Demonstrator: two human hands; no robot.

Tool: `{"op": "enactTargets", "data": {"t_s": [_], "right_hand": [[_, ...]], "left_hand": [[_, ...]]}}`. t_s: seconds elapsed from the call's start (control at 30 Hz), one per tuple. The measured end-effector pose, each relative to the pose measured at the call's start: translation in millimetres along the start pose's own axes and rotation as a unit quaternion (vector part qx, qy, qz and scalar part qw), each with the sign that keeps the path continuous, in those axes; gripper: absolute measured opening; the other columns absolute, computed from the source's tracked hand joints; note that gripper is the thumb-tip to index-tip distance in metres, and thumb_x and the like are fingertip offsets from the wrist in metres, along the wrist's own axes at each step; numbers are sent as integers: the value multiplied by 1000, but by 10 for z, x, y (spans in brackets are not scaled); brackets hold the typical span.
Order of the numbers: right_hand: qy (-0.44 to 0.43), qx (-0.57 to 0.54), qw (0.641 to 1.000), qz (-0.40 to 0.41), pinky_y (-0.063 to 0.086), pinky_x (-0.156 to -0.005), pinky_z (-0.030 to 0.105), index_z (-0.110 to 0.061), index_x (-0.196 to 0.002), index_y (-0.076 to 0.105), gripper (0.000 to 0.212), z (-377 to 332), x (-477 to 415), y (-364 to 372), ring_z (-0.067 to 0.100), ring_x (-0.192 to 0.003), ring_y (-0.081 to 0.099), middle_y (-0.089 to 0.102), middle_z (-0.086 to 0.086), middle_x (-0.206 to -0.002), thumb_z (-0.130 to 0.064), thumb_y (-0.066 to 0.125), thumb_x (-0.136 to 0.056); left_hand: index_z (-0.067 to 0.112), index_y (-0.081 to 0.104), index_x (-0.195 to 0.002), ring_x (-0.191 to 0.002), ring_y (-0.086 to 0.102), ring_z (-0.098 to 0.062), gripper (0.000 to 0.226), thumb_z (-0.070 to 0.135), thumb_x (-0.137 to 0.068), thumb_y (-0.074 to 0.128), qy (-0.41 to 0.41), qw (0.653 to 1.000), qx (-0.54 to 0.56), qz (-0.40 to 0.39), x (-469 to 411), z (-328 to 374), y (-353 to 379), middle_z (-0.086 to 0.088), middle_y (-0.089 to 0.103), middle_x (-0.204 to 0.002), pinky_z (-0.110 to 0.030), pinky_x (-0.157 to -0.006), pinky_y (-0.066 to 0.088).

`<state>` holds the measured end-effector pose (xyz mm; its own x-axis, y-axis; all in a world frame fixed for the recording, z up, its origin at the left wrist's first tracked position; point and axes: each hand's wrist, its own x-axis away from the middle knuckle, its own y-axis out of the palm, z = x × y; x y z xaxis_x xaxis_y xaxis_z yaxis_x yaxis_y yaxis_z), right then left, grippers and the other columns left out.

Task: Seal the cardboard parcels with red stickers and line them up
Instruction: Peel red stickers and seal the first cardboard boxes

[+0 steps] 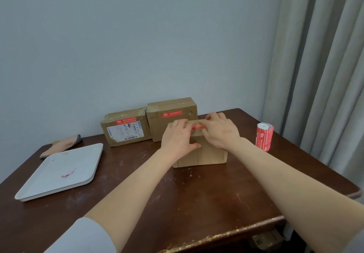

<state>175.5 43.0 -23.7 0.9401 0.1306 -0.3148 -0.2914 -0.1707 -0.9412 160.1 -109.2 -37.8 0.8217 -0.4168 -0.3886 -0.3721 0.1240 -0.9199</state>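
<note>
A plain cardboard parcel (204, 155) stands in the middle of the brown table (177, 203). My left hand (178, 137) and my right hand (220, 132) both rest on its top, fingers pressing a red sticker (197, 127) along the far top edge. Most of the sticker is hidden under my fingers. Behind it, against the wall, two parcels stand side by side: one with a white shipping label (126, 127) and a taller one (171, 115). Each carries a red sticker on top. A roll of red stickers (264, 136) stands upright to the right.
A white tray (59, 174) lies at the left with a small pink scrap on it. A folded tan cloth (63, 145) sits behind the tray. Grey curtains (325, 65) hang at the right, beyond the table's edge.
</note>
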Motion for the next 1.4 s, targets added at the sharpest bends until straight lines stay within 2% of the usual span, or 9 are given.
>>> {"op": "enactTargets", "data": {"t_s": [0.1, 0.2, 0.53, 0.67, 0.8, 0.93, 1.1, 1.23, 1.4], "right_hand": [[4, 6, 999, -41, 31, -105, 42, -34, -140, 45, 44, -22, 4, 58, 28, -132, 32, 39, 6, -144, -37, 25, -100], [11, 8, 998, -53, 32, -104, 42, -35, -140, 46, 46, -26, -37, 45, 28, -128, 36, 41, 5, -142, -37, 24, -100], [42, -35, 998, -25, 42, -95, 40, -17, -126, 61, 43, 51, -67, 43, 25, -118, 42, 46, 8, -129, -36, 33, -99], [64, -56, 996, -21, 43, -92, 39, -12, -125, 61, 43, 99, -59, 77, 26, -116, 43, 47, 8, -127, -32, 33, -99], [78, -62, 995, -16, 45, -84, 38, -2, -112, 61, 38, 93, -77, 31, 29, -104, 53, 52, 12, -122, -29, 37, -97], [20, -37, 999, 6, 42, -97, 41, -18, -135, 51, 40, 17, -16, 7, 28, -124, 42, 47, 8, -135, -30, 35, -100], [-3, 7, 999, -40, 33, -103, 41, -36, -137, 50, 43, -63, 3, 59, 28, -132, 34, 42, 7, -142, -40, 26, -101], [14, -15, 998, -51, 38, -100, 41, -30, -135, 54, 45, -40, -15, 36, 27, -126, 40, 44, 6, -137, -42, 28, -100], [33, -52, 998, -28, 46, -88, 38, -16, -117, 66, 41, 38, 10, 5, 26, -109, 52, 49, 7, -126, -34, 34, -100]], "left_hand": [[29, 34, -141, -135, 34, -25, 69, 59, -83, 55, -7, 1000, -9, -25, 2, 13, 65, -5, 36, -147, -40, -111, 27], [30, 35, -140, -132, 38, -23, 64, 55, -85, 55, -4, 1000, -12, -14, -4, -20, 75, -1, 40, -144, -38, -107, 31], [18, 34, -144, -134, 35, -19, 71, 50, -85, 59, -22, 998, 42, -34, -1, -82, 12, 2, 36, -148, -34, -104, 37], [13, 37, -142, -134, 34, -17, 71, 48, -85, 61, -33, 997, 66, -30, 31, -124, 40, 1, 36, -148, -34, -104, 39], [11, 34, -143, -137, 31, -17, 73, 46, -85, 62, -44, 996, 73, -25, 33, -107, 39, -2, 33, -150, -35, -107, 36], [21, 28, -145, -137, 32, -22, 71, 47, -86, 58, -11, 999, 38, 13, 78, -63, 83, -5, 34, -149, -34, -108, 32], [30, 35, -142, -130, 40, -23, 58, 47, -90, 53, 9, 999, -9, 30, 114, -66, 121, -4, 41, -144, -33, -106, 30], [26, 38, -142, -129, 42, -22, 59, 42, -89, 57, 4, 1000, 28, 11, 119, -93, 84, -1, 41, -144, -33, -102, 37], [18, 42, -141, -128, 42, -17, 59, 39, -89, 59, -4, 998, 60, 10, 177, -168, 26, 2, 41, -144, -32, -100, 43]]}}
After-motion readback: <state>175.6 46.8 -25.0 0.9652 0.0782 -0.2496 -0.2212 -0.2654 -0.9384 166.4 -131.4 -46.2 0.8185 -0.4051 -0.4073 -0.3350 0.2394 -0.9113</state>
